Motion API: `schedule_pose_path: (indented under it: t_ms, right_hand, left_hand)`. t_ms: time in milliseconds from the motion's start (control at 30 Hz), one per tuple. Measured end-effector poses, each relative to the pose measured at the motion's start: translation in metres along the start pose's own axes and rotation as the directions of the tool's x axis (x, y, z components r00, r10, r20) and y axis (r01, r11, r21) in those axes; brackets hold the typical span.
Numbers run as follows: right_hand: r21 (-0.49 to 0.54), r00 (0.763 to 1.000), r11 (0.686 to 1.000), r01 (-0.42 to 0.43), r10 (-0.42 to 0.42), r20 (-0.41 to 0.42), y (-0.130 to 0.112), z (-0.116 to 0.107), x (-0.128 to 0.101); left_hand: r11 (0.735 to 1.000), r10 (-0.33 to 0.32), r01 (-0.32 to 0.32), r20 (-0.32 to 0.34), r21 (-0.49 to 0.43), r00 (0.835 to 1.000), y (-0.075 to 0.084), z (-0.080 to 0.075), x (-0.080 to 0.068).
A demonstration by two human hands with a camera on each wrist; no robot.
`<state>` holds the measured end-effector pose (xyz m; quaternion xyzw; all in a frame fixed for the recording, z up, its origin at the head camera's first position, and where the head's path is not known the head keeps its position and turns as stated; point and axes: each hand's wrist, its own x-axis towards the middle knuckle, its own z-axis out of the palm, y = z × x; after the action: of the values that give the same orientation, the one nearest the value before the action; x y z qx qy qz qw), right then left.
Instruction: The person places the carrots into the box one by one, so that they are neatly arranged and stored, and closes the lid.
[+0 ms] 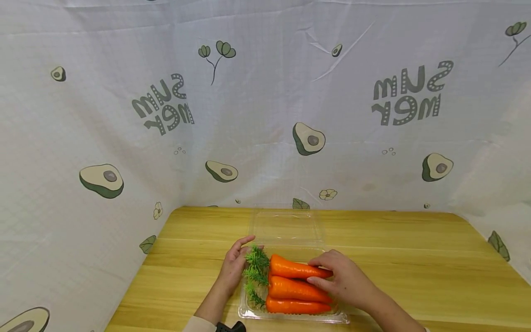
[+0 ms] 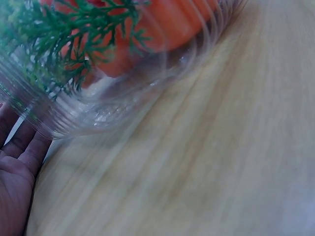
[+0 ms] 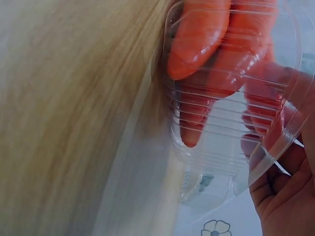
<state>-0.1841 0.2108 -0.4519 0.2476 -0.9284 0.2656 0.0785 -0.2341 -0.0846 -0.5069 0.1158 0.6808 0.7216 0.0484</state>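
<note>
Three orange carrots (image 1: 296,289) with green leafy tops (image 1: 256,267) lie side by side in a clear plastic clamshell box (image 1: 249,314). Their tops point left and their tips right. With thumb and fingers, my right hand (image 1: 350,280) pinches the far carrot (image 1: 286,266) near its tip, reaching in over the box's right wall. In the right wrist view its fingers show through the clear ribbed wall (image 3: 221,118). My left hand (image 1: 233,268) stands at the box's left side, fingers extended beside the leafy tops. The left wrist view shows its fingers (image 2: 34,147) against the ribbed plastic.
The box's clear lid (image 1: 286,226) is folded back flat on the wooden table (image 1: 394,258), toward the far edge. A white curtain with avocado prints (image 1: 265,92) hangs behind the table and along its sides. A black band (image 1: 232,327) is on the left wrist.
</note>
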Motion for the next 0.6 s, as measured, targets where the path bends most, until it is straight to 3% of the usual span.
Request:
schedule_pose_path:
  t_ms: [300, 600]
  right_hand:
    - [-0.01, 0.999, 1.0, -0.029, 0.03, 0.034, -0.001, 0.002, -0.001]
    - [-0.004, 0.999, 0.999, -0.044, 0.044, 0.031, -0.002, 0.004, -0.003]
  left_hand:
    - [1.0, -0.011, 0.011, 0.01, -0.004, 1.0, -0.001, -0.002, 0.0]
    - [0.999, -0.005, 0.007, 0.051, -0.033, 0.999, 0.021, 0.002, -0.008]
